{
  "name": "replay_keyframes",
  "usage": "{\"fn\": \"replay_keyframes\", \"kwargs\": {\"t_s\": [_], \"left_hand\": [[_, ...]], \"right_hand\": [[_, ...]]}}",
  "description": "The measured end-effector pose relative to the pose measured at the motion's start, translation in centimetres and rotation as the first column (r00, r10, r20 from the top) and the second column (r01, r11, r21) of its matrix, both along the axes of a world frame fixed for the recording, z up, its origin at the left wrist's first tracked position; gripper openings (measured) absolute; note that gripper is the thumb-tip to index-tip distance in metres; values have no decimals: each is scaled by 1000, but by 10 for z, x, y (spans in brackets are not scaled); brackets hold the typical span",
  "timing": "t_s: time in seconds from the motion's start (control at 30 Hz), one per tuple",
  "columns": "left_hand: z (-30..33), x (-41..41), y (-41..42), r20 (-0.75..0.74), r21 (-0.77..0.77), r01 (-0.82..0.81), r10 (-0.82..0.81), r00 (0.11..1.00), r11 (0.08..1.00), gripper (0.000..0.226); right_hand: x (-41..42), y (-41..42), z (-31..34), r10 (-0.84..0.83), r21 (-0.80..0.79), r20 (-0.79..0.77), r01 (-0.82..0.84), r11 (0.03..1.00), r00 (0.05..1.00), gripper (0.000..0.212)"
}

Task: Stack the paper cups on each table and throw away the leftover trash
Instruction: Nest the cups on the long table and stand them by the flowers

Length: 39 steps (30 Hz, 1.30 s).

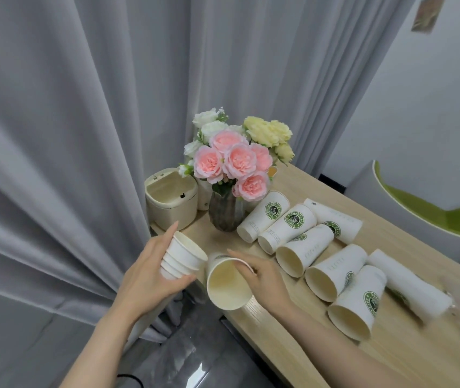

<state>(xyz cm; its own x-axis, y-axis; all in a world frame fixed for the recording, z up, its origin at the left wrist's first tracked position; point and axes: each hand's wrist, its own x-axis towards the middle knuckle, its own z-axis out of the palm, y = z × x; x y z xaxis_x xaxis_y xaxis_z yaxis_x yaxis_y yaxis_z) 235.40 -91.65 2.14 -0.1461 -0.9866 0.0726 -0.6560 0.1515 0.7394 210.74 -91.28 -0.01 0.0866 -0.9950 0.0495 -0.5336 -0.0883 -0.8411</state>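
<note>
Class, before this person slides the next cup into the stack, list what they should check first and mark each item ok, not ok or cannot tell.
1. The left hand has a firm hold on the stack of nested cups: ok, fingers wrap round it.
2. The stack's open mouth faces the next cup: ok.
3. The right hand holds the loose cup: ok, fingers pinch its rim.
4. The loose cup is empty: ok, its inside shows bare.
5. The loose cup's base points toward the stack: not ok, its mouth faces the camera.
6. The cups lying on the table are all empty: cannot tell.
</note>
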Motion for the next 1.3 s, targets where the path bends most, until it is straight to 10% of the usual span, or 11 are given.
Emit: {"fn": "replay_keyframes", "kwargs": {"t_s": [0.2,0.6,1.3], "left_hand": [[3,-11,-5,18,-16,78,-78,997,997,99],[6,-53,-16,42,-59,317,-315,948,947,102],[12,-182,10,10,-133,563,-567,824,816,102]], "right_hand": [[-16,7,15,-202,94,241,184,978,949,24],[-77,33,59,-419,-6,287,439,899,862,54],[-213,105,99,-625,110,542,690,715,562,39]]}}
